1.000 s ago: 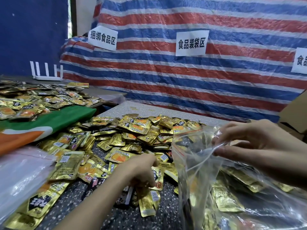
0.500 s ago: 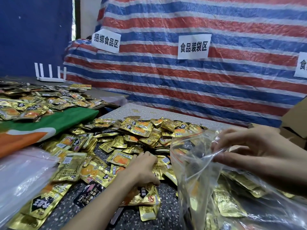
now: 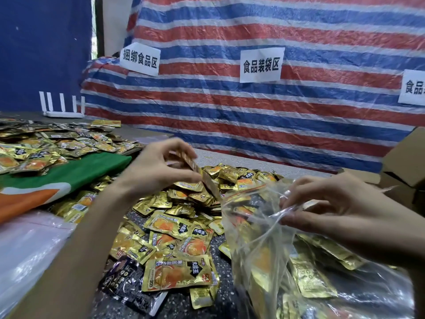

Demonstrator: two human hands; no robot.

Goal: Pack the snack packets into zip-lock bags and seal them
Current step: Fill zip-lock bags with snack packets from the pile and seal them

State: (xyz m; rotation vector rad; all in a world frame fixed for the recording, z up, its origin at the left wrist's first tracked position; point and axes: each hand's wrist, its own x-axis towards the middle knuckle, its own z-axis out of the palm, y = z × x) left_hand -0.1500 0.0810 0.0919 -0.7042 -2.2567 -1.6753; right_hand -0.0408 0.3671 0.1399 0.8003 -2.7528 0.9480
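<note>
Pile [image 3: 179,226]: loose gold snack packets heaped on speckled table [image 3: 177,303]
Left hand [image 3: 158,171]: raised above pile, fingers pinching small stack of packets [image 3: 200,174] edge-on
Right hand [image 3: 333,203]: pinching open rim of zip-lock bag [image 3: 264,249]
Bag position: right of pile, clear, packets inside

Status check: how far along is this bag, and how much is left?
Done: the zip-lock bag already holds several gold packets. In hand: the right hand pinches its mouth open; the left hand holds a stack of packets lifted above the loose pile. Left: that stack goes in, the bag is unsealed, and the pile plus a second heap at far left wait.
</note>
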